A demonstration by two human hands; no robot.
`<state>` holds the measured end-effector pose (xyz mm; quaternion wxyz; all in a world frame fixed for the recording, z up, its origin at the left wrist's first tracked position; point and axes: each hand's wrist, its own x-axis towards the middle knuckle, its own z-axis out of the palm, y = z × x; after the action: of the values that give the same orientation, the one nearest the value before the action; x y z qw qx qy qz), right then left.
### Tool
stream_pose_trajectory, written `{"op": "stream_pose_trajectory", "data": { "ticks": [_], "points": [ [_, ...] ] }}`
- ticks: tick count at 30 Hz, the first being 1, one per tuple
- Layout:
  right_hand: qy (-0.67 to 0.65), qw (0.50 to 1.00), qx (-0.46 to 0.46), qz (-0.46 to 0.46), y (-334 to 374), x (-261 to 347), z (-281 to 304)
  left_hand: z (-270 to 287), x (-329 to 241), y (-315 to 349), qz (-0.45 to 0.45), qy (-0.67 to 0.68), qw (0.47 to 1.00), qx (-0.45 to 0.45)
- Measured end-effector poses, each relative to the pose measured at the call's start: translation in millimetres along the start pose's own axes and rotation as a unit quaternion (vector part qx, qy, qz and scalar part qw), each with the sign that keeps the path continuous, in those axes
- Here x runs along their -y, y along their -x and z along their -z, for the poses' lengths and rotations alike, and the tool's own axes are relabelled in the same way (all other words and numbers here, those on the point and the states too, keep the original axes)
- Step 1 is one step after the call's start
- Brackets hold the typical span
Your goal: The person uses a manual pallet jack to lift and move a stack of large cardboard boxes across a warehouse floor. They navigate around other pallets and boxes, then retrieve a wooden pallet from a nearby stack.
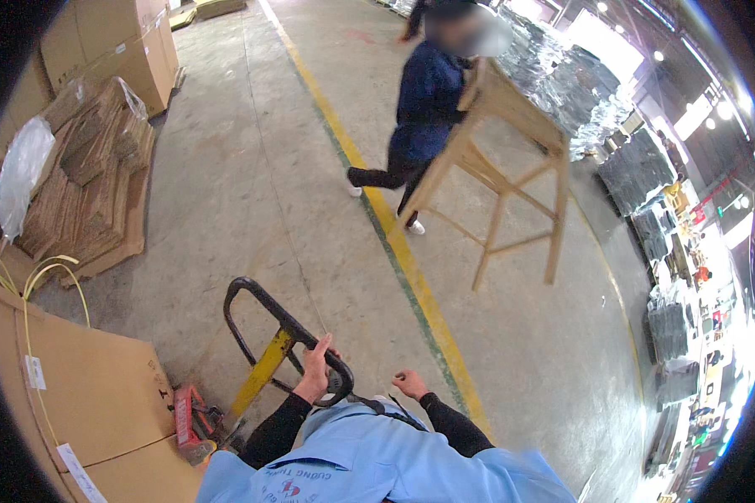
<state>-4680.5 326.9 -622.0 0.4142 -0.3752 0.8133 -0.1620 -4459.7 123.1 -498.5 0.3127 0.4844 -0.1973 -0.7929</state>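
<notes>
My left hand is wrapped round the right side of the black loop handle of a pallet jack. Its yellow shaft slopes down to a red base, beside a large cardboard box at the lower left. To the right of the handle, my right hand hangs in front of my body, fingers curled in a loose fist, with nothing visible in it. Both forearms have black sleeves.
Ahead, a person in dark blue carries a wooden chair frame beside the yellow floor line. Flattened cardboard is stacked at left, with tall boxes behind. Wrapped stacks line the right side.
</notes>
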Motion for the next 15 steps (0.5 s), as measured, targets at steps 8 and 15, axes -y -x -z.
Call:
{"op": "stream_pose_trajectory", "data": {
  "ticks": [8, 15],
  "points": [
    [-0.033, 0.993, -0.047, -0.106, -2.1, -53.7, 10.0, -41.8, -15.0, -28.0, -0.053, 0.006, 0.997, 0.048],
    [-0.025, 0.994, -0.014, -0.101, -29.9, -30.3, 5.7, -65.5, -26.0, -72.2, -0.068, -0.003, 0.996, 0.059]
  ]
}}
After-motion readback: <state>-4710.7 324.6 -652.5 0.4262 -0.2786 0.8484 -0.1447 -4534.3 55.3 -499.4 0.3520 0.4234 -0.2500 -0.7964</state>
